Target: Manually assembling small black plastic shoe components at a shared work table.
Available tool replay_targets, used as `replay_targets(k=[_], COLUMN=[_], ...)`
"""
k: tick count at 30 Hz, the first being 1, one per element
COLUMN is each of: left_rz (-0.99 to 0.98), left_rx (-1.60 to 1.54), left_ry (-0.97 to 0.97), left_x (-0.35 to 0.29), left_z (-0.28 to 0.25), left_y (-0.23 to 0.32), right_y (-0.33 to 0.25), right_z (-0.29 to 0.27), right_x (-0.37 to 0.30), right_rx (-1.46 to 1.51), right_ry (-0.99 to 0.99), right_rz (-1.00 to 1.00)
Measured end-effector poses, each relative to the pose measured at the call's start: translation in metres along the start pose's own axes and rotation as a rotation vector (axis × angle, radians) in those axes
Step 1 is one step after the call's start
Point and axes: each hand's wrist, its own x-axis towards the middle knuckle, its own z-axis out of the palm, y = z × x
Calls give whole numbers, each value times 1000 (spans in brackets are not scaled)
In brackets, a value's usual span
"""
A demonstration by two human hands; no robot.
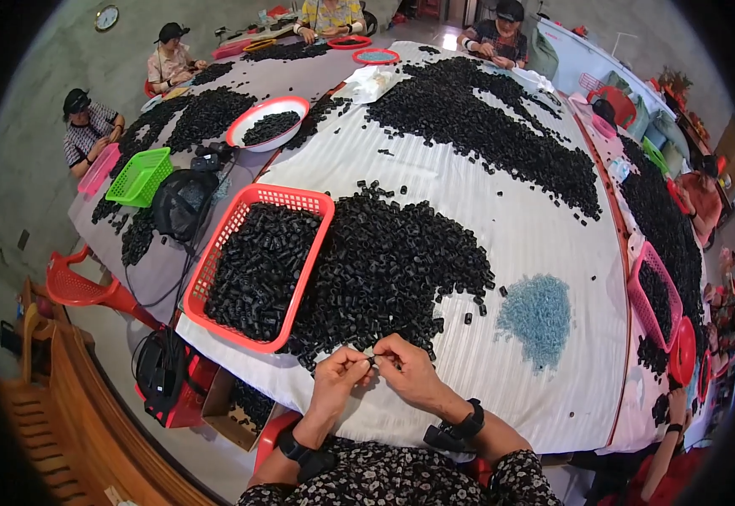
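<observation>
Close together at the table's near edge, my left hand [339, 381] and my right hand [411, 371] pinch one small part [372, 357] between their fingertips. It looks dark with a pale bit on it; the fingers cover most of it. Just beyond them spreads a heap of small black plastic pieces [393, 261]. A red plastic basket [304, 291] full of black pieces stands left of the heap. On the right, a pile of small clear bluish pieces [536, 320] lies on the white cloth [460, 379].
Farther off are another large black heap [477, 126], a white red-rimmed basin [296, 108], a green basket [140, 177] and a black cap [184, 205]. A pink basket [671, 291] stands at the right. Several people sit around the table. A red chair [89, 282] is at the left.
</observation>
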Motion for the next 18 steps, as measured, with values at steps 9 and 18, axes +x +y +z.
replay_targets(k=[9, 18], left_rz=[23, 72], left_rx=[92, 197], left_ry=[23, 89], left_x=[-1, 2], left_z=[5, 7], left_y=[0, -10], right_y=[-4, 10], right_z=[4, 6], right_x=[-1, 2], right_rx=[-114, -354], right_ry=[-1, 55], right_rz=[-110, -407])
